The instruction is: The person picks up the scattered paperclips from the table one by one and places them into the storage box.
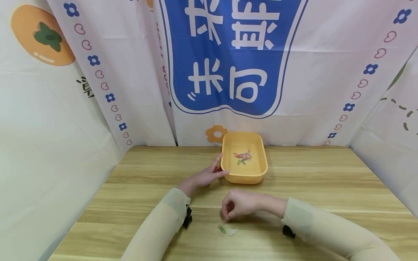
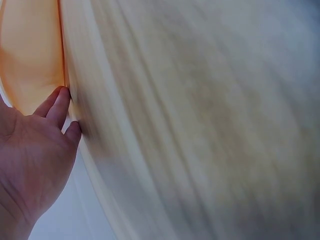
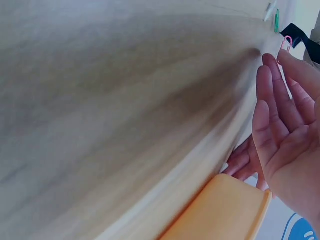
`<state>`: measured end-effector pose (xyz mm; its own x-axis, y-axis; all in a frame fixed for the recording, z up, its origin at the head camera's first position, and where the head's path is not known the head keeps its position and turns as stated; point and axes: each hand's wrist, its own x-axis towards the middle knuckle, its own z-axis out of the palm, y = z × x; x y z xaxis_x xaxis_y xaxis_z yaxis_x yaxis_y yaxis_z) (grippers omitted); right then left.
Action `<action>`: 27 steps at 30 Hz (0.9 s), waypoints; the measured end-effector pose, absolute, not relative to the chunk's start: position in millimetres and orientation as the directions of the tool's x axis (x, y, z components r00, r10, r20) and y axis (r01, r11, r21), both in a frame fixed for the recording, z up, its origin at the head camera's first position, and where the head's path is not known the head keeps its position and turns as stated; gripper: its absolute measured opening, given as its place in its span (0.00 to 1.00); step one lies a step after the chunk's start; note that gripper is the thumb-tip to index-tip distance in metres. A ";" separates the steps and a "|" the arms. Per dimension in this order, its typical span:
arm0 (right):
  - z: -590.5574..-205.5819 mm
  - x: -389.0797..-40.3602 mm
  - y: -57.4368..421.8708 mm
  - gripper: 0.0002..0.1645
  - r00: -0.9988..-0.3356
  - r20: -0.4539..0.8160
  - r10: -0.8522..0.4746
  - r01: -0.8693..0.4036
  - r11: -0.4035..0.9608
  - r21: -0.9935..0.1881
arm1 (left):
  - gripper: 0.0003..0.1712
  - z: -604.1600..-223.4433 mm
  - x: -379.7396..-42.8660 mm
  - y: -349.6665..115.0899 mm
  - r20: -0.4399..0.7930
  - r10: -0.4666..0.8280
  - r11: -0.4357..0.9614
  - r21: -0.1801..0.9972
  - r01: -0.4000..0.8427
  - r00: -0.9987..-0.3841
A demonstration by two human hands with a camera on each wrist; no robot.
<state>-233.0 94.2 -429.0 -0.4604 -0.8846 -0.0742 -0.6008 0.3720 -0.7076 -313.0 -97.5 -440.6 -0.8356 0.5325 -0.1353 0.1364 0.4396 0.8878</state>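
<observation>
My right hand [image 1: 241, 202] pinches a pink paper clip [image 1: 224, 220] between thumb and forefinger, just over the wooden table. Close by its fingertips lie a green paper clip [image 1: 221, 228] and a white paper clip [image 1: 233, 232]. Farther back stands a yellow plastic bin [image 1: 245, 179] with a small pile of coloured paper clips [image 1: 243, 156] on its floor. My left hand [image 1: 207, 176] touches the bin's left side, its fingers spread and fairly straight, thumb at the near left corner. In the right wrist view the pink clip sticks up beyond the fingertips.
The wood-grain table [image 1: 147, 203] reaches back to a white printed cloth [image 1: 140, 72] with a large blue panel [image 1: 225, 98]. Cloth also hangs at the left and right sides. Dark straps sit at both sleeve cuffs.
</observation>
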 end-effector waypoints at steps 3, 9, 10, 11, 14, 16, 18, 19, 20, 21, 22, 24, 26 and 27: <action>-423.7 -232.5 97.5 0.07 -0.472 -0.054 -0.880 -0.615 0.373 -0.695 | 0.50 -440.5 -313.2 -97.4 -0.133 0.534 0.436 0.889 0.137 -0.835; -412.8 -231.6 105.7 0.05 -0.490 0.012 -0.872 -0.638 0.349 -0.687 | 0.49 -440.2 -314.1 -96.6 -0.124 0.534 0.432 0.890 0.144 -0.836; -411.1 -231.6 107.5 0.05 -0.491 0.026 -0.871 -0.642 0.341 -0.687 | 0.49 -440.3 -314.3 -96.5 -0.122 0.536 0.431 0.890 0.147 -0.835; -409.3 -231.6 109.4 0.05 -0.491 0.042 -0.870 -0.648 0.333 -0.685 | 0.49 -440.2 -314.3 -96.4 -0.121 0.537 0.433 0.889 0.150 -0.835; -404.1 -231.2 115.2 0.05 -0.496 0.083 -0.864 -0.665 0.317 -0.676 | 0.49 -440.3 -314.4 -96.3 -0.117 0.541 0.434 0.887 0.158 -0.833; -400.5 -230.9 119.2 0.06 -0.509 0.097 -0.855 -0.667 0.321 -0.672 | 0.49 -440.3 -314.2 -96.3 -0.117 0.541 0.435 0.886 0.159 -0.833; -396.7 -230.6 123.5 0.07 -0.527 0.103 -0.844 -0.662 0.332 -0.672 | 0.49 -440.9 -314.5 -96.5 -0.117 0.541 0.434 0.887 0.157 -0.833; -394.8 -230.6 125.8 0.07 -0.537 0.103 -0.837 -0.657 0.338 -0.674 | 0.49 -440.9 -314.3 -96.6 -0.119 0.539 0.436 0.886 0.155 -0.834; -393.2 -230.6 128.1 0.08 -0.548 0.102 -0.830 -0.648 0.345 -0.678 | 0.49 -440.9 -314.0 -96.7 -0.121 0.538 0.439 0.885 0.154 -0.834; -391.5 -230.7 130.3 0.08 -0.557 0.105 -0.824 -0.644 0.349 -0.681 | 0.49 -441.0 -314.0 -96.7 -0.122 0.537 0.439 0.885 0.153 -0.835; -390.2 -231.0 132.7 0.08 -0.566 0.109 -0.817 -0.641 0.353 -0.682 | 0.49 -441.5 -314.2 -96.8 -0.127 0.534 0.442 0.885 0.148 -0.836; -388.3 -231.5 137.1 0.07 -0.582 0.120 -0.805 -0.634 0.356 -0.687 | 0.49 -442.0 -314.4 -96.9 -0.128 0.532 0.444 0.884 0.147 -0.837; -387.3 -232.4 141.5 0.07 -0.596 0.128 -0.793 -0.626 0.359 -0.692 | 0.49 -443.1 -315.1 -97.0 -0.127 0.533 0.442 0.885 0.148 -0.837; -386.8 -232.8 143.8 0.06 -0.602 0.130 -0.788 -0.623 0.362 -0.693 | 0.49 -443.7 -315.7 -97.0 -0.125 0.534 0.438 0.887 0.148 -0.836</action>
<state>-232.8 143.8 -386.8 -0.6018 -0.7879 0.1302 -0.6233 0.3615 -0.6934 -315.7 -97.0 -443.7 -0.8361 0.5342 -0.1246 0.1480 0.4384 0.8865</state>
